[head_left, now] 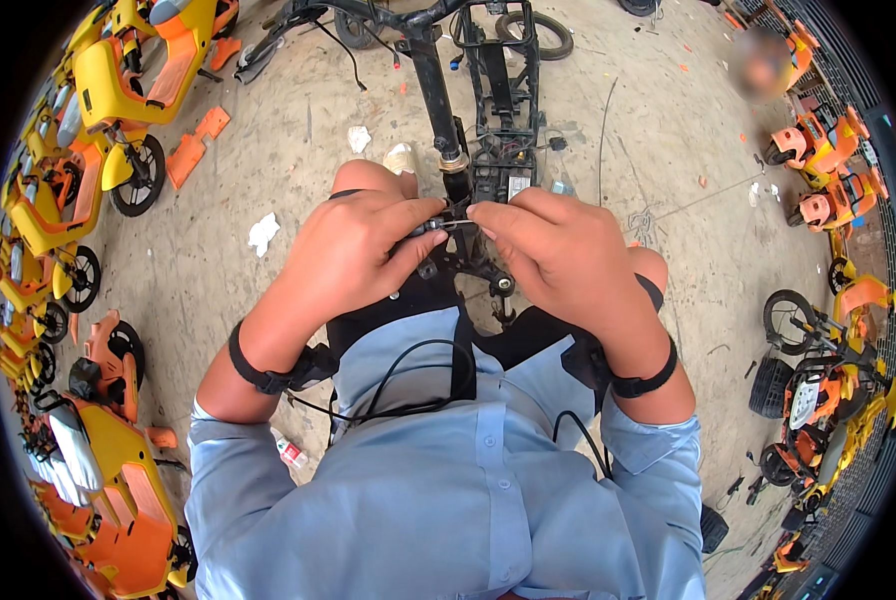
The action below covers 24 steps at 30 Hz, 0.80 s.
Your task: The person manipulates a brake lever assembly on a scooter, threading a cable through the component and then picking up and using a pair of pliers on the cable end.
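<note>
- Nearest: blue shirt worn by the person; black cord looped across the lap; a black strap worn at the right wrist, another at the left.
- Left hand: grip closed, a dark part of a thin cable pinched between thumb and forefinger.
- Right hand: grip closed, the cable's pale, thin length pinched at the fingertips.
- Cable: held between both hands above the knees, just at the near end of a black vehicle frame; contact with frame cannot be told.
- Frame: stood on the concrete floor, extended away from the person; wiring exposed.
- Left, farther out: white crumpled paper and orange panel seen on the floor; yellow-and-orange scooters lined along the edge.
- Right: partly stripped scooter noted, loose tyre beside it.
- Far: wheel laid flat beyond the frame.
</note>
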Tool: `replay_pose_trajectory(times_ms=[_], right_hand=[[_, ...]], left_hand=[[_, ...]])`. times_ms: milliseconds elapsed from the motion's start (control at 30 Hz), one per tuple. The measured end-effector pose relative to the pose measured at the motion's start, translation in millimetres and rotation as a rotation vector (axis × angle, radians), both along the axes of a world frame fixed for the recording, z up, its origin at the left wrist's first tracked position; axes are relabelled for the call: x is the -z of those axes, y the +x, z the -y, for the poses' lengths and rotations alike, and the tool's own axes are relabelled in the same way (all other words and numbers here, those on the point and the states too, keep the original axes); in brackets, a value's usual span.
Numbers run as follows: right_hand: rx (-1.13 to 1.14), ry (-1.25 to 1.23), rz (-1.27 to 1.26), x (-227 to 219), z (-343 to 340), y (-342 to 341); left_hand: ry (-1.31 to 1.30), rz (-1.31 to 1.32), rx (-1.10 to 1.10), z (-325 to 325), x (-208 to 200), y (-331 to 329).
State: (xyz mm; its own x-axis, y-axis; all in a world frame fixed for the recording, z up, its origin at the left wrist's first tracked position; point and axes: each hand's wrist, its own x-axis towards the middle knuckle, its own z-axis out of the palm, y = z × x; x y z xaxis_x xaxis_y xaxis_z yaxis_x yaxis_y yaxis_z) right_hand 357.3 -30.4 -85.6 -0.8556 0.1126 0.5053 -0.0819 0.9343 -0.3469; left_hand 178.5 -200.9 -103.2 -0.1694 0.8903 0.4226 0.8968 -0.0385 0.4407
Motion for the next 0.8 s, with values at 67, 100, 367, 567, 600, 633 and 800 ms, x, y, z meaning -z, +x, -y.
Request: replay_pose_trajectory(times_ms=[67,100,367,567,600,633,800], right_hand=[[-0.006,0.044,0.033,-1,0,1],[-0.006,0.066,0.064,-3,1,2],[-0.085,0.044,0.157,-8,-10,-2],[0.235,-0.365,-0.254,-1,-34,3],[0.310,-0.500,-0.239,1,-42,8],[0.389,-0.634,-0.231,4,-48,11],[0.239,-0.850,-0.179,31,-37,3]], left_hand=[[-0.003,-0.013,-0.021,0,1,1],[-0.008,-0.022,-0.030,0,2,2],[-0.071,-0.254,-0.037,-1,-1,0],[-0.029,0.391,0.003,-9,26,-21],[-0.008,0.454,0.010,-8,32,-21],[0.012,0.513,0.024,-9,37,-23],[-0.025,0.739,-0.073,-24,49,-18]])
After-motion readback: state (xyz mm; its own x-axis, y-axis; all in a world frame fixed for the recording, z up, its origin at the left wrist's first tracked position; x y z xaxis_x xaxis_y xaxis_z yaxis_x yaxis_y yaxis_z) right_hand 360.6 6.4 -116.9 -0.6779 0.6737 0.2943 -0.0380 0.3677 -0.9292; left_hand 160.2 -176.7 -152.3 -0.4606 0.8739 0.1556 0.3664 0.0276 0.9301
